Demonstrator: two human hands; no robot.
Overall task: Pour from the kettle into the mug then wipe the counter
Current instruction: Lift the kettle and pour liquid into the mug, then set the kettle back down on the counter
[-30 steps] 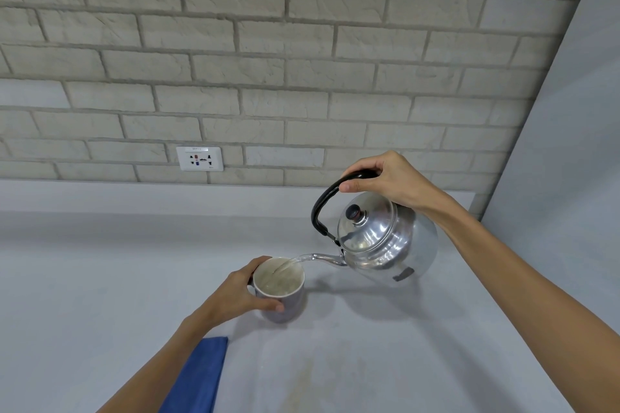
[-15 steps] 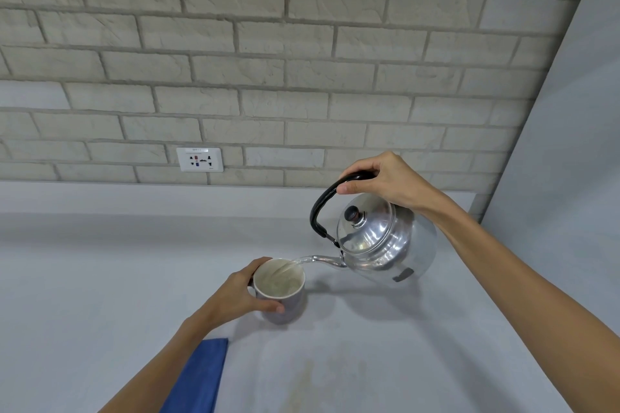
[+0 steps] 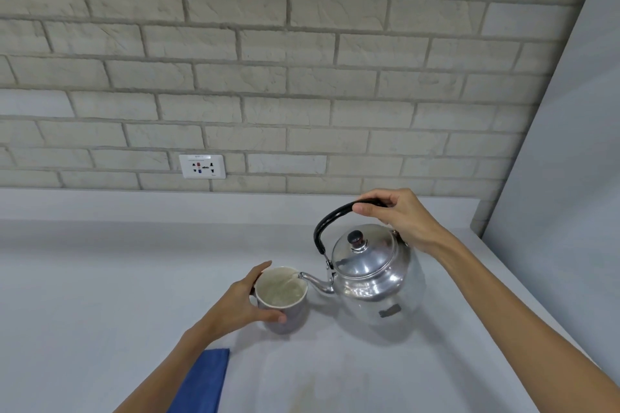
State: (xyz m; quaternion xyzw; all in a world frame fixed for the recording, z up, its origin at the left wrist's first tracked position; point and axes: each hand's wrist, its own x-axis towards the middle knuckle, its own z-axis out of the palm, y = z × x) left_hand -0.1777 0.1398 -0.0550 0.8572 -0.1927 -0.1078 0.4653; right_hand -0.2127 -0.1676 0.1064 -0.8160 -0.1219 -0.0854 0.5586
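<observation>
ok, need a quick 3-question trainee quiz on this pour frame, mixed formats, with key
1. True or false: the right hand holds the kettle by its black handle.
2. Where is the kettle's spout tip? A) over the mug rim B) over the blue cloth C) pointing at the wall socket
3. Fill in: the left hand steadies the ____.

Key: 1 true; 2 A; 3 mug

One kettle (image 3: 372, 273), one mug (image 3: 281, 298), one blue cloth (image 3: 201, 382), one wall socket (image 3: 202, 166), two hands
</observation>
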